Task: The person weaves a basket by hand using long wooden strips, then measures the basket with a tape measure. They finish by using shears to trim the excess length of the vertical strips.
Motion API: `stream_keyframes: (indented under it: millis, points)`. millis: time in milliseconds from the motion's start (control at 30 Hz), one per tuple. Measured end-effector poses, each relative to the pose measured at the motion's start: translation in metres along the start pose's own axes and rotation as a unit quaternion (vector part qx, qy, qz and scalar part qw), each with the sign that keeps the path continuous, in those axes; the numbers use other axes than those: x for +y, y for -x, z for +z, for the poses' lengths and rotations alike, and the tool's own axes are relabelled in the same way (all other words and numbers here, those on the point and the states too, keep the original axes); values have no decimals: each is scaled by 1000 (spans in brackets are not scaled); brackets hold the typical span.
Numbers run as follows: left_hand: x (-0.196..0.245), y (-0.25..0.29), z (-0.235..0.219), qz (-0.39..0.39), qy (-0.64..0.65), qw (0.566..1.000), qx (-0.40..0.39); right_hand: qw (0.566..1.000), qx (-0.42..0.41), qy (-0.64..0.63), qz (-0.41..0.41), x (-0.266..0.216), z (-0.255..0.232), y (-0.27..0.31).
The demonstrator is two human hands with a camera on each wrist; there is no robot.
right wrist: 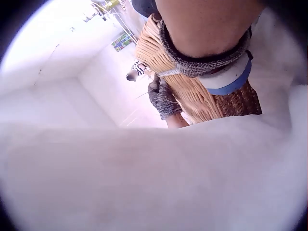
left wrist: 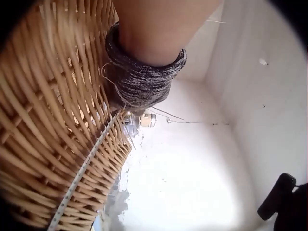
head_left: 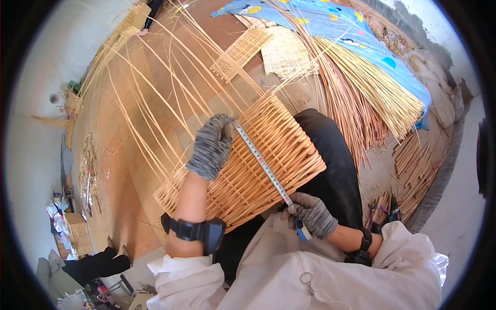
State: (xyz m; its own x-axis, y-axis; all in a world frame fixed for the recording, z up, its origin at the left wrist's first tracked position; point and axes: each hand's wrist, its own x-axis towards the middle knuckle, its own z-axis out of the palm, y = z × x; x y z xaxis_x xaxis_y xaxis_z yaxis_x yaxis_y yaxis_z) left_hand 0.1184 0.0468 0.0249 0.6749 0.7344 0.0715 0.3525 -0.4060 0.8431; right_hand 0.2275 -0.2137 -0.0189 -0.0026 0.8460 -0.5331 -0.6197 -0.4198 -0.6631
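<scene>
Tape measure laid across woven panel

The panel rests over the person's legs, probably light, stiff yet springy, best held by its edges. The left hand pinches the tape's far end; the right hand grips its case. The thin blade likely buckles easily. Loose canes jut beyond, obstructing; rod bundles lie nearby.

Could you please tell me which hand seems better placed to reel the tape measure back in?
Probably the right: the right grip holds the tape measure by its case, while the left grip pinches the far end of the blade across the woven panel.
</scene>
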Motion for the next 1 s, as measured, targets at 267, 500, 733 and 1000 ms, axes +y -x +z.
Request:
stream_keyframes:
  millis: [267,500,733,1000]
  points:
    - [28,36,-11,50,112,992,8,1000,-5,22,-13,17,-12,15]
    - [31,10,-38,-33,163,980,110,985,75,41,-152,-25,5,8]
    - [22,5,-33,-29,274,948,159,996,44,48,-63,-15,2,13]
    - [22,13,-36,-10,243,961,133,991,6,131,-33,-11,7,13]
